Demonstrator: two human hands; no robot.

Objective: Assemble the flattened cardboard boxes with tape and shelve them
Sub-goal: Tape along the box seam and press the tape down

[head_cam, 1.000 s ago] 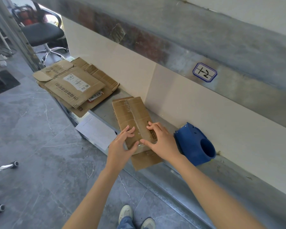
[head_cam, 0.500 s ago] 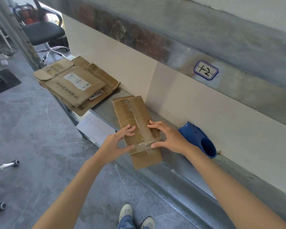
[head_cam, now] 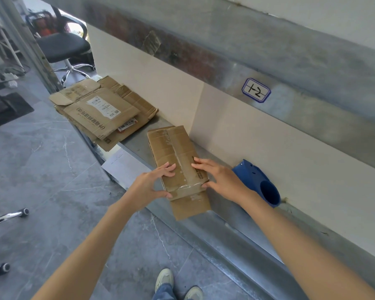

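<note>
Grey stone floor (head_cam: 52,180) runs beside a low metal shelf (head_cam: 225,230) set against a cream wall. A small cardboard box (head_cam: 173,152) lies lengthwise on that shelf, its near flap jutting past the shelf's front edge. Clear tape (head_cam: 186,188) crosses the box's near end.

The left hand (head_cam: 148,187) rests straight fingers on the box's top left edge, thumb pressed against the taped near end. The right hand (head_cam: 223,180) spreads flat fingers on the top right edge, thumb at the near right corner. Neither hand curls round anything.

Left of the box and beyond it lies a stack of flattened cardboard boxes (head_cam: 100,111); just right of the box sits a blue plastic housing (head_cam: 258,182). Above the box and to its right, a handwritten label (head_cam: 256,90) is stuck on a metal rail.
</note>
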